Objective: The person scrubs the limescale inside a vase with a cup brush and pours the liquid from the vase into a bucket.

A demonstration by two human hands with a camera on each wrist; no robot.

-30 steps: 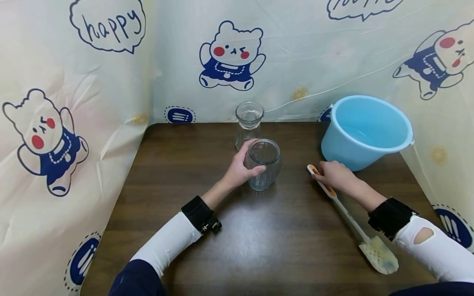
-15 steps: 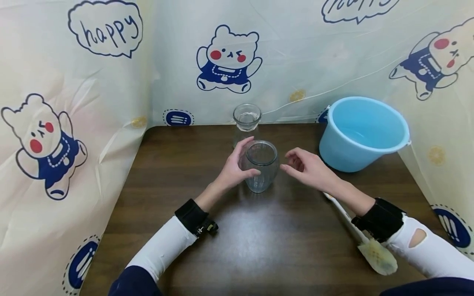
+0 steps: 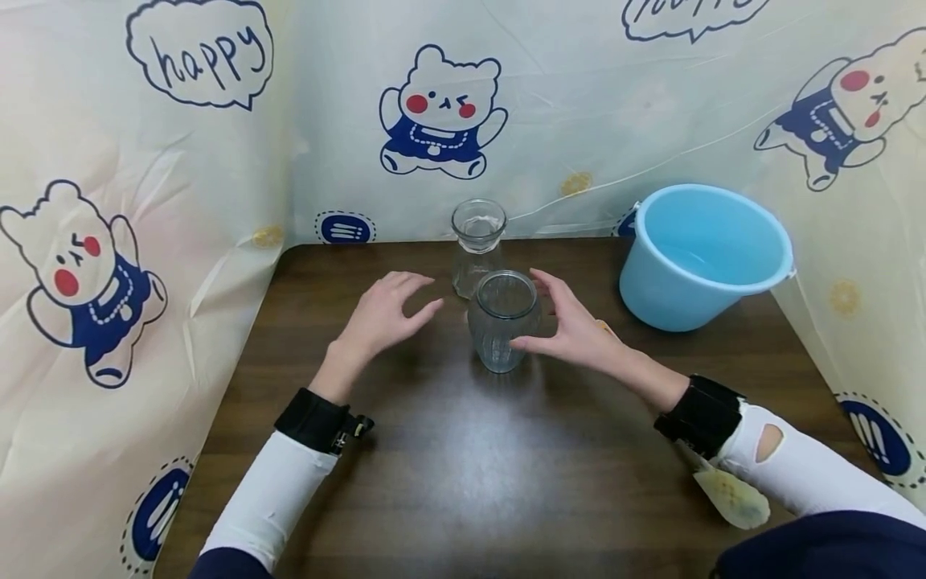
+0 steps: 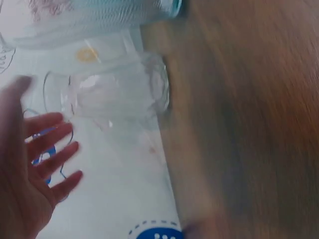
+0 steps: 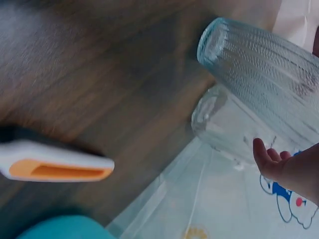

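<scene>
A ribbed clear glass jar (image 3: pixel 504 326) stands upright on the brown table. At its right side is my right hand (image 3: pixel 571 326), the thumb overlapping the jar's front and the other fingers loosely bent near its back edge. In the right wrist view, fingertips (image 5: pixel 264 149) show right beside the jar (image 5: pixel 269 59). My left hand (image 3: pixel 383 318) hovers to the left with spread fingers and nothing in it; its wrist view (image 4: pixel 45 154) shows the parted fingers near a second vessel. That clear glass bottle (image 3: pixel 473 257), with a flared mouth, stands behind the jar.
A light blue bucket (image 3: pixel 694 265) stands at the back right. A long-handled brush with a pale sponge head (image 3: pixel 732 498) lies under my right forearm; its orange and white handle (image 5: pixel 60 169) shows in the right wrist view. A printed curtain (image 3: pixel 340 145) hangs behind the table.
My right hand has let go of the brush handle and moved left to the jar. My left hand has left the jar and moved left. The jar stays in about the same place.
</scene>
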